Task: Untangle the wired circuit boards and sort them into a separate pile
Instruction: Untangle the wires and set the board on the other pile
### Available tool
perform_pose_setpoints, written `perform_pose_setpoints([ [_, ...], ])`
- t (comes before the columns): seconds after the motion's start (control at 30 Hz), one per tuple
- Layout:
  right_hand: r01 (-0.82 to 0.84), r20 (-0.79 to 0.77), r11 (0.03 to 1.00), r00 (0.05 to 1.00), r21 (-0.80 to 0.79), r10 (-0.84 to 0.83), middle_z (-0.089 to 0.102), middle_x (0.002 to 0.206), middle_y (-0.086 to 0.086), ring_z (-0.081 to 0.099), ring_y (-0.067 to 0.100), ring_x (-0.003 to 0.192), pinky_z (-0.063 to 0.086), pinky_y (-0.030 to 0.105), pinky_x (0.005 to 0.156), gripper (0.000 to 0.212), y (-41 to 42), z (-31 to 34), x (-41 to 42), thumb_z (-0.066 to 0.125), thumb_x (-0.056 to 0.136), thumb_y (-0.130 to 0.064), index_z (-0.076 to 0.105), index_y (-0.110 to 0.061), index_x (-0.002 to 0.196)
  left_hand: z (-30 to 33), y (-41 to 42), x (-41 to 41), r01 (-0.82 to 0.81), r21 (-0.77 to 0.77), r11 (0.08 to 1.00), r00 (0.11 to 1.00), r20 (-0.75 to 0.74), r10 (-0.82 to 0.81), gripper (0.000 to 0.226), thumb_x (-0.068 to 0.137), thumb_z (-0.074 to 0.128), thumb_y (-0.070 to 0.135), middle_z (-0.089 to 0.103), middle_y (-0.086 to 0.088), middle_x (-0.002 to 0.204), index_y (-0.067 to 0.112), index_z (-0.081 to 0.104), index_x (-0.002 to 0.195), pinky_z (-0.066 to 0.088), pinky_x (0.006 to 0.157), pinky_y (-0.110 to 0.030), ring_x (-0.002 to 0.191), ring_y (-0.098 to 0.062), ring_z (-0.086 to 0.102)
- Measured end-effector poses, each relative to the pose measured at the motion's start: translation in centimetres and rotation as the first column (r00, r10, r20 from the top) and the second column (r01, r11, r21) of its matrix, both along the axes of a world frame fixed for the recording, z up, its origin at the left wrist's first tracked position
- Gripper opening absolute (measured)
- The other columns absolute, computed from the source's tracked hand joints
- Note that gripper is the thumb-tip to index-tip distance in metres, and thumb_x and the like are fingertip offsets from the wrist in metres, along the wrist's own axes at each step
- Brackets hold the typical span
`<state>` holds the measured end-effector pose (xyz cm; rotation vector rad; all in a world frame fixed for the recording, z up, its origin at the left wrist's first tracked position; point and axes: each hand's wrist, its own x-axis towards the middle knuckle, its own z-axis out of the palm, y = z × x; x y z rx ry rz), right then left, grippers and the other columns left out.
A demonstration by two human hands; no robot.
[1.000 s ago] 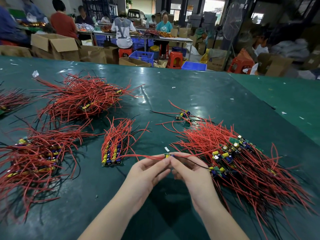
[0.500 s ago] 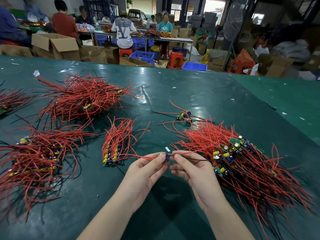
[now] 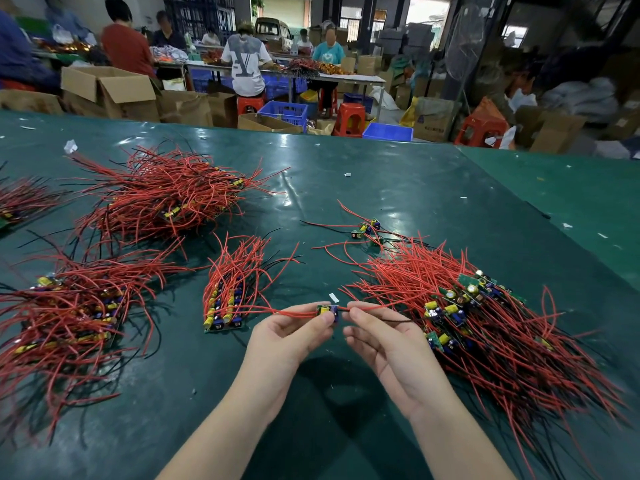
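My left hand (image 3: pixel 287 336) pinches a small circuit board (image 3: pixel 327 310) with yellow and blue parts, held above the green table (image 3: pixel 398 188). Its red wire runs left toward a small neat pile of boards (image 3: pixel 227 303). My right hand (image 3: pixel 384 341) pinches the board's red and black wires just right of it; these lead toward the big tangled heap of wired boards (image 3: pixel 485 313) on the right.
More red-wire heaps lie at the left front (image 3: pixel 65 313), the left back (image 3: pixel 166 199) and the far left edge (image 3: pixel 20 199). A few loose boards (image 3: pixel 367 230) sit behind the right heap. Beyond the table are cardboard boxes, stools, crates and seated people.
Both hands have drawn the board left, away from the right heap, and the hands have parted slightly. The board now sits at my left fingertips.
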<state>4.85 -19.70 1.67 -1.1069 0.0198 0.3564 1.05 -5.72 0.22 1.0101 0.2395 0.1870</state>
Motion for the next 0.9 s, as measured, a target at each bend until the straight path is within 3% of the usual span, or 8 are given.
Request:
perform_pose_setpoints([
  [0.07, 0.044, 0.059, 0.999, 0.997, -0.013, -0.043, 0.074, 0.082, 0.013, 0.068, 0.015, 0.064, 0.054, 0.020, 0.059, 0.013, 0.15, 0.02, -0.14, 0.067, 0.081, 0.001, 0.077, -0.008, 0.078, -0.01, -0.02, 0.12, 0.022, -0.085, 0.996, 1.000, -0.018, -0.023, 0.022, 0.059, 0.077, 0.013, 0.074, -0.014, 0.093, 0.005, 0.077, 0.081, 0.055, 0.069, -0.019, 0.083, -0.017, 0.072],
  [0.17, 0.158, 0.279, 0.975, 0.954, -0.153, -0.110, 0.073, 0.075, 0.009, 0.067, 0.015, 0.062, 0.053, 0.020, 0.059, 0.014, 0.39, -0.02, -0.35, 0.069, 0.081, 0.004, 0.076, -0.008, 0.080, 0.00, -0.14, 0.12, 0.085, -0.272, 0.959, 0.992, -0.062, -0.106, 0.017, 0.063, 0.076, 0.010, 0.074, -0.013, 0.089, 0.004, 0.078, 0.079, 0.055, 0.067, -0.017, 0.078, -0.015, 0.072],
  [0.23, 0.205, 0.359, 0.957, 0.925, -0.206, -0.121, 0.073, 0.073, 0.008, 0.067, 0.014, 0.061, 0.054, 0.021, 0.059, 0.014, 0.50, -0.06, -0.42, 0.069, 0.081, 0.005, 0.074, -0.008, 0.083, -0.06, -0.29, 0.10, 0.086, -0.285, 0.955, 0.992, -0.062, -0.107, 0.016, 0.063, 0.075, 0.009, 0.074, -0.013, 0.088, 0.005, 0.078, 0.078, 0.055, 0.067, -0.017, 0.079, -0.014, 0.072],
  [0.37, 0.119, 0.176, 0.985, 0.980, -0.125, -0.096, 0.074, 0.080, 0.009, 0.067, 0.015, 0.062, 0.053, 0.021, 0.058, 0.005, 0.43, -0.03, -0.36, 0.074, 0.076, -0.006, 0.076, -0.010, 0.078, 0.03, -0.38, 0.02, 0.006, -0.095, 0.995, 0.999, 0.033, -0.003, 0.025, 0.058, 0.078, 0.015, 0.075, -0.012, 0.094, 0.011, 0.079, 0.083, 0.055, 0.073, -0.019, 0.088, -0.016, 0.072],
  [0.47, 0.003, 0.044, 0.996, 0.999, -0.091, 0.001, 0.075, 0.085, 0.008, 0.067, 0.012, 0.064, 0.053, 0.019, 0.059, 0.017, 0.47, -0.10, -0.38, 0.075, 0.065, -0.025, 0.079, -0.016, 0.078, 0.07, -0.35, -0.13, -0.050, 0.093, 0.994, 0.994, 0.102, 0.041, 0.029, 0.058, 0.080, 0.023, 0.076, -0.008, 0.095, 0.019, 0.079, 0.087, 0.054, 0.077, -0.018, 0.090, -0.013, 0.071],
  [0.53, -0.029, 0.023, 0.998, 0.999, -0.060, 0.031, 0.075, 0.086, 0.007, 0.066, 0.010, 0.063, 0.052, 0.018, 0.059, 0.024, 0.59, -0.13, -0.47, 0.077, 0.060, -0.030, 0.079, -0.015, 0.080, 0.13, -0.52, -0.20, -0.072, 0.186, 0.980, 0.989, 0.140, 0.046, 0.021, 0.064, 0.079, 0.015, 0.076, -0.007, 0.093, 0.018, 0.079, 0.085, 0.053, 0.075, -0.016, 0.087, -0.012, 0.072],
  [0.67, -0.040, -0.037, 0.999, 0.998, 0.037, 0.042, 0.074, 0.082, 0.006, 0.065, 0.009, 0.060, 0.052, 0.018, 0.058, 0.027, 0.75, -0.14, -0.45, 0.079, 0.056, -0.030, 0.078, -0.014, 0.078, 0.20, -0.63, -0.39, -0.094, 0.308, 0.947, 0.985, 0.170, 0.042, 0.024, 0.074, 0.075, -0.004, 0.076, -0.005, 0.090, 0.016, 0.078, 0.087, 0.052, 0.073, -0.014, 0.085, -0.012, 0.072],
  [0.9, -0.013, -0.075, 0.997, 0.997, 0.077, 0.019, 0.073, 0.079, 0.005, 0.063, 0.007, 0.056, 0.052, 0.016, 0.054, 0.021, 0.35, 0.04, -0.14, 0.077, 0.059, -0.023, 0.079, -0.013, 0.078, 0.29, -0.75, -0.75, -0.156, 0.485, 0.860, 0.973, 0.224, 0.050, 0.025, 0.074, 0.078, -0.002, 0.075, 0.002, 0.087, 0.020, 0.078, 0.085, 0.051, 0.072, -0.012, 0.084, -0.009, 0.071],
])
